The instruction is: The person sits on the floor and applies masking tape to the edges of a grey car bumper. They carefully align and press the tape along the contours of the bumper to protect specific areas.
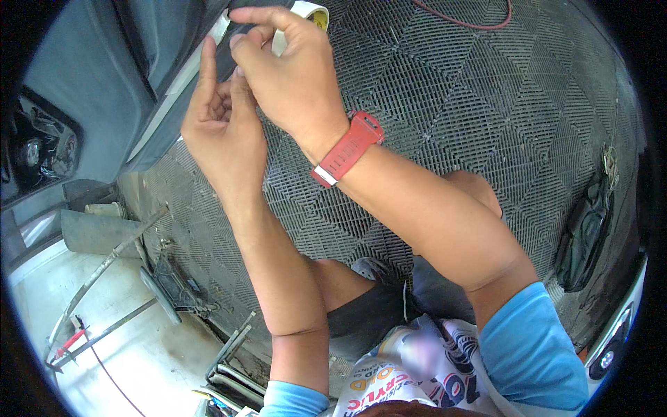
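Observation:
A roll of white masking tape [316, 15] shows behind my right hand [295, 80], whose curled fingers hold it. My right index finger stretches left to a pale piece of tape [219, 29] at the edge of a dark grey car panel [104, 42]. Below and beside it, my left hand [226, 132] has its index finger pointing up along that edge, with its thumb raised close to the right hand and its other fingers curled. Nothing shows in the left hand. A pale strip [167, 104] runs down the panel's lower edge. The right fingertips partly hide the roll.
Black grid floor mats [445, 97] lie below. A red hose [479, 26] curves at the top, and a dark bag [587, 236] lies at the right. At lower left are a metal stand [174, 285], a bent pole [97, 271] and a red-handled tool [69, 344].

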A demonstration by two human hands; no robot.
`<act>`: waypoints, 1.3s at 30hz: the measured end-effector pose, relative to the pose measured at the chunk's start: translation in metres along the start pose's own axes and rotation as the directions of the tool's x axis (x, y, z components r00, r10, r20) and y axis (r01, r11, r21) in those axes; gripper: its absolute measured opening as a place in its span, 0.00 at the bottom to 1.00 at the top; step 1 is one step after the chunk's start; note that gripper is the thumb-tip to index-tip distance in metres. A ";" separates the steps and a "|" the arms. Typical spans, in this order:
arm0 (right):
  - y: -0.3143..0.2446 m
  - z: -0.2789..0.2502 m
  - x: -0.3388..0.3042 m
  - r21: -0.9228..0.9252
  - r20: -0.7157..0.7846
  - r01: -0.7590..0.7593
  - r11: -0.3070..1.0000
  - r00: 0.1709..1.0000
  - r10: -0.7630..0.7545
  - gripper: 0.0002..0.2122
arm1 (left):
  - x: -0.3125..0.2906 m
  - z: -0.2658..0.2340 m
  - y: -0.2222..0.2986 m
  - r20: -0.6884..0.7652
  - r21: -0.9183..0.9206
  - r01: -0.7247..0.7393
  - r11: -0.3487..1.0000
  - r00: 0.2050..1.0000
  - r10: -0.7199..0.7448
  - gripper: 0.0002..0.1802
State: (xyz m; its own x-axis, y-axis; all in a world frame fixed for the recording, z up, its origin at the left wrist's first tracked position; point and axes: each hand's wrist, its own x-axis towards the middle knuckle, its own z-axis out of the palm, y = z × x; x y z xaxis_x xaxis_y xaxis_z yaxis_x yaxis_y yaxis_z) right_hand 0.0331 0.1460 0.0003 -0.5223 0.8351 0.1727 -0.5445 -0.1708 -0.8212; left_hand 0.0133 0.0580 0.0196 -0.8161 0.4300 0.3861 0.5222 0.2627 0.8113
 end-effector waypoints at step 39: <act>0.004 0.013 -0.009 -0.175 -0.140 0.135 0.975 0.977 -0.161 0.09 | 0.000 -0.013 -0.004 0.034 0.080 -0.012 0.997 0.999 0.009 0.28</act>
State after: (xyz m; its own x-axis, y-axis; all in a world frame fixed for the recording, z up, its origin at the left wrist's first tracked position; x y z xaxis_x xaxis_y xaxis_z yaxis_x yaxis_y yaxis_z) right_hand 0.0273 0.1310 0.0029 -0.3307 0.9167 0.2243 -0.4865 0.0381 -0.8729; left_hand 0.0086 0.0460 0.0221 -0.8023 0.4616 0.3785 0.5501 0.3257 0.7689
